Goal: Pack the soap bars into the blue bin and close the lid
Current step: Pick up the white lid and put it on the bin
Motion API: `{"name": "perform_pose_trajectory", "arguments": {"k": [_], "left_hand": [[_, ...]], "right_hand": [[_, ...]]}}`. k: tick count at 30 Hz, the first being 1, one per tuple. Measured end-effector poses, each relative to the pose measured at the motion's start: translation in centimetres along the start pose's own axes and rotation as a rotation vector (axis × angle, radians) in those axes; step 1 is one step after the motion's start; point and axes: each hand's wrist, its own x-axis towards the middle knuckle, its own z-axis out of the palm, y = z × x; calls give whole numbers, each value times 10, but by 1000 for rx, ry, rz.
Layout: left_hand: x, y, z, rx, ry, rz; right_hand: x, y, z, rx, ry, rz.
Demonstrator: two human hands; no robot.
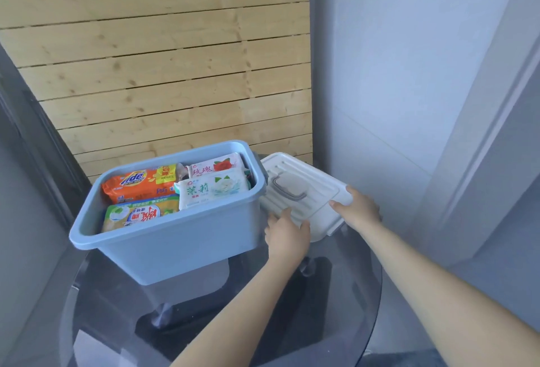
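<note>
Both my hands, left (287,233) and right (361,209), grip the lid (295,179) at three o'clock of the bin (187,238); bulging soap bars (213,190) could block closing.

Domestic interior, likely a home corner. Round smoked-glass table (336,293) as landmark: behind it a pale wooden slat wall (160,60); to its right, white tiled wall (394,74); on it, a bin (187,244) of packaged household soap bars (140,184).

blue bin (187,245) w/ soap bars (140,184) on glass table (336,293), both hands gripping white lid (295,179) beside it
</note>
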Motion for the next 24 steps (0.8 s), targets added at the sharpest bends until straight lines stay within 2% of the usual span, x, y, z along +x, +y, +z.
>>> {"name": "perform_pose_trajectory", "arguments": {"k": [5, 9, 12, 14, 19, 21, 24], "left_hand": [[6, 0, 6, -155, 5, -15], [2, 0, 10, -343, -10, -18], [-2, 8, 13, -451, -23, -32], [-6, 15, 15, -515, -10, -24], [-21, 35, 18, -642, 32, 50], [-27, 45, 15, -684, 53, 94], [-41, 62, 2, -714, 85, 204]], "right_hand": [[8, 3, 5, 101, 4, 7], [7, 9, -3, 203, 137, -11], [2, 13, -15, 456, 227, -14], [-3, 16, -25, 613, 284, 46], [-16, 28, -55, 933, 334, 129], [-24, 29, -67, 1058, 336, 106], [-39, 26, -87, 1225, 322, -24]]}}
